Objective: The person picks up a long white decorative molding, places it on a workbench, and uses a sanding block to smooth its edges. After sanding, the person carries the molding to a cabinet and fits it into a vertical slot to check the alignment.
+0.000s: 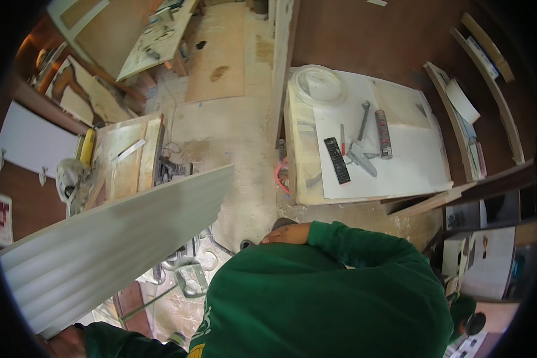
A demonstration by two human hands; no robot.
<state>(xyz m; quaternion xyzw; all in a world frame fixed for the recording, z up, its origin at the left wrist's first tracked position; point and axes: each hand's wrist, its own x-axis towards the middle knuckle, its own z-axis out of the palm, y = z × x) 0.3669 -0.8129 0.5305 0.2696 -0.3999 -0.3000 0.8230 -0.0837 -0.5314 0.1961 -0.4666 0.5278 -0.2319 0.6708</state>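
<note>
A long white panel with a ribbed face [131,238] slants across the left side, its lower left end beside my left hand [65,343]. That hand grips the panel near its end, and its fingertips are partly hidden. My right hand [285,234] lies flat against my body, below my green sleeve, holding nothing. To the right, a white-topped table [394,176] carries a caulking gun [364,155], a red and dark sealant tube [383,134], a black slotted strip [338,160] and a red slim tool [342,140].
A roll of pale edging [319,85] sits on the table's far left corner. Behind the panel stands a wooden workbench [122,170] with a yellow tool [88,148]. Dusty equipment [191,277] is on the floor beneath the panel. Another person [464,319] appears at lower right.
</note>
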